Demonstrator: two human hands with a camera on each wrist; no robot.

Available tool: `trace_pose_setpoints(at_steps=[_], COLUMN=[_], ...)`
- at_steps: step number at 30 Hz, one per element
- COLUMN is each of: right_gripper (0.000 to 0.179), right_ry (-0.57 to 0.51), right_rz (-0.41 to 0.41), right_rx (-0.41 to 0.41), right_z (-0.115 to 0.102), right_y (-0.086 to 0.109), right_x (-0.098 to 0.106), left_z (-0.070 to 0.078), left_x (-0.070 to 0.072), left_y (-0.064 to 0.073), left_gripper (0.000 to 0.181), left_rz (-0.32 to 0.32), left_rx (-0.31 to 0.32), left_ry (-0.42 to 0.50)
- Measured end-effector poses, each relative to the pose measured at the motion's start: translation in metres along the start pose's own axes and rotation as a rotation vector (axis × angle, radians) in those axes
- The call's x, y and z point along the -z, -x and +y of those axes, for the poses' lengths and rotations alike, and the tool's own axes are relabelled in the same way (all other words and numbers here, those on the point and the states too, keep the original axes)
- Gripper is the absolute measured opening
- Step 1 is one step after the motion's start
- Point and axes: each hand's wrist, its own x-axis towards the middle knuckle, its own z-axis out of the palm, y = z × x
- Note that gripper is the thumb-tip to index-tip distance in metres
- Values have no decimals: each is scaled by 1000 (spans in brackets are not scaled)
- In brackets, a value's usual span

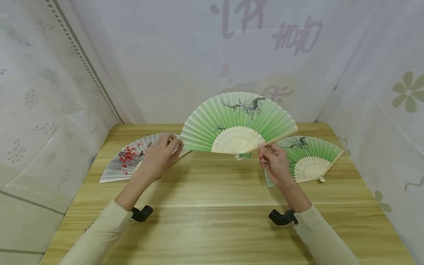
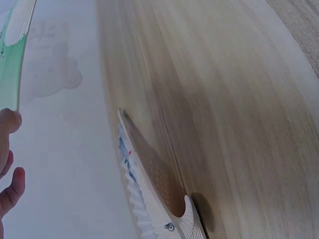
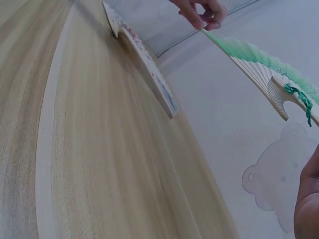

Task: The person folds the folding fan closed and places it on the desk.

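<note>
A spread folding fan (image 1: 205, 127), green fading to white with a dark branch print, is held up above the table between both hands. My left hand (image 1: 160, 154) pinches its left edge; in the left wrist view the thumb (image 2: 10, 120) lies against that edge. On the other side, my right hand (image 1: 276, 165) grips the pale outer rib near the pivot. A green tassel (image 3: 299, 97) hangs at the pivot in the right wrist view. Below the left hand stands a grey folding fan (image 1: 114, 169) with red blossoms, partly hidden by that hand.
Another spread green folding fan (image 1: 322, 147) stands at the right of the wooden table (image 1: 212, 235), partly behind the right hand. White printed cloth (image 1: 159, 66) hangs behind and on both sides. Black wrist mounts (image 1: 281, 218) sit by the sleeves.
</note>
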Motion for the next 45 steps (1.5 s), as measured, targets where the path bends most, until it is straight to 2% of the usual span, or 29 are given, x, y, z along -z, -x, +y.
trace_pose_setpoints(at_steps=[7,10,12,15,21,24,27,32,36,40,45], right_gripper=[11,11,11,10,8,9,9,8,9,8,11], right_ry=[-59,-84,-100,-120,-122,-117,-126,-156,-161,-164,-157], right_rz=[37,63,80,105,143,150,153,147,147,150,154], right_rx=[17,45,64,81,84,91,95,96,86,80,72], right_z=[-3,-5,-5,-5,-4,-3,-2,0,4,10,16], right_y=[-2,-5,-6,-8,-9,-8,-8,-8,-8,-8,-10], right_x=[-9,-12,-13,-14,-10,-7,-6,-7,-10,-13,-17], left_z=[-1,0,0,1,11,17,23,34,41,46,52], left_x=[-4,-10,-15,-20,-27,-32,-38,-47,-53,-60,-65], left_y=[-2,-1,0,3,4,1,-2,-7,-9,-11,-13], left_gripper=[27,26,30,43,44,43,45,37,24,18,21], left_rz=[37,47,48,35,-65,-90,-78,-1,54,121,175], left_rx=[77,172,271,458,791,928,1022,1090,1145,1182,1184], left_ry=[43,118,221,441,840,1007,1157,1425,1586,1681,1701])
